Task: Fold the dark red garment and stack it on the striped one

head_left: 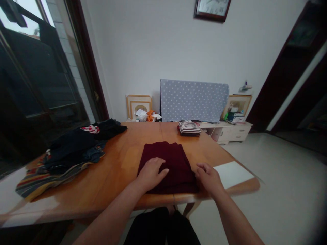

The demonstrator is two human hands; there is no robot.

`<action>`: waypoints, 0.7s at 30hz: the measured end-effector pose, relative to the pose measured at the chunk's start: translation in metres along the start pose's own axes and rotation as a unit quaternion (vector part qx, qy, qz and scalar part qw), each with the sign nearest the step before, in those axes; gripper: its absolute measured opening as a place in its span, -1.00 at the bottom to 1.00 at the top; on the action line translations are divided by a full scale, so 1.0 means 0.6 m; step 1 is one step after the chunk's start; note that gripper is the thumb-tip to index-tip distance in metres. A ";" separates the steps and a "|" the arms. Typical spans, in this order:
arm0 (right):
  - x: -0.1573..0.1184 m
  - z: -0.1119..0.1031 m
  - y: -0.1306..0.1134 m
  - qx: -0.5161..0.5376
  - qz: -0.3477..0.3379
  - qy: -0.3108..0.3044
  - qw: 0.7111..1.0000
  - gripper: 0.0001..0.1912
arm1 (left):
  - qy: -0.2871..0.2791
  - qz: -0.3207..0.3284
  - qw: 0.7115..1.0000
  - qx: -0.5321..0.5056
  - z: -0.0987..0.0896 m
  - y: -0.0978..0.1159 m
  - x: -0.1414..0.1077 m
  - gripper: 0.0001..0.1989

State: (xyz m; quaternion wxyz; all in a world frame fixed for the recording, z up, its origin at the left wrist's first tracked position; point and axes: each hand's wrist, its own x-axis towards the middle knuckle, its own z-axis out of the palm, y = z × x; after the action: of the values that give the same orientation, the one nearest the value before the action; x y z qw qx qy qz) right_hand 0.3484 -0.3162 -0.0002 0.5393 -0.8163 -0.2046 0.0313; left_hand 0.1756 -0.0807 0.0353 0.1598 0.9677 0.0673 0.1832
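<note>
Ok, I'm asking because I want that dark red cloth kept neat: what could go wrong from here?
The dark red cloth lies close to the near edge of the table, so a tug toward the body might slide it over. The left hand is on the cloth and could wrinkle it if dragged sideways. The right hand is at its right side, where a nudge might push that side crooked.
</note>
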 end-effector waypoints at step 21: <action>-0.002 0.027 -0.089 0.219 0.178 -0.221 0.934 -0.47 | 0.069 -0.015 0.938 -0.340 0.045 0.065 0.023 -0.78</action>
State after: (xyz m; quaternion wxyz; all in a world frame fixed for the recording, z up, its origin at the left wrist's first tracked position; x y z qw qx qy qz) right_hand 0.3268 -0.2846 0.0406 0.6313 -0.6737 -0.1578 0.3504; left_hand 0.2009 -0.1221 0.0291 0.4768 0.8396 0.0269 0.2589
